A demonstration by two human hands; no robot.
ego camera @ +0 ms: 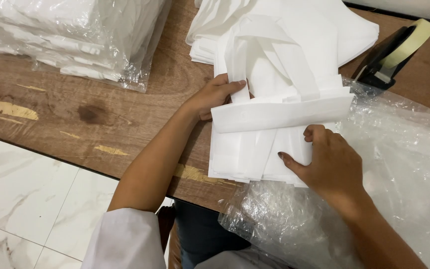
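A stack of folded white fabric bags (pixel 255 149) lies on the wooden table (pixel 90 114) near its front edge, handles pointing away from me. My left hand (pixel 215 94) grips the stack's far left corner, thumb over a handle strip. On the near right side, my right hand (pixel 329 164) presses on the stack, fingers curled over its edge. A folded band of the top bag runs across between both hands.
More loose white bags (pixel 294 30) are heaped behind the stack. A clear plastic bag (pixel 404 164) lies crumpled at the right. A wrapped pack of white bags (pixel 75 35) sits far left. A tape dispenser (pixel 394 52) stands far right. Marble floor tiles (pixel 31 199) show below.
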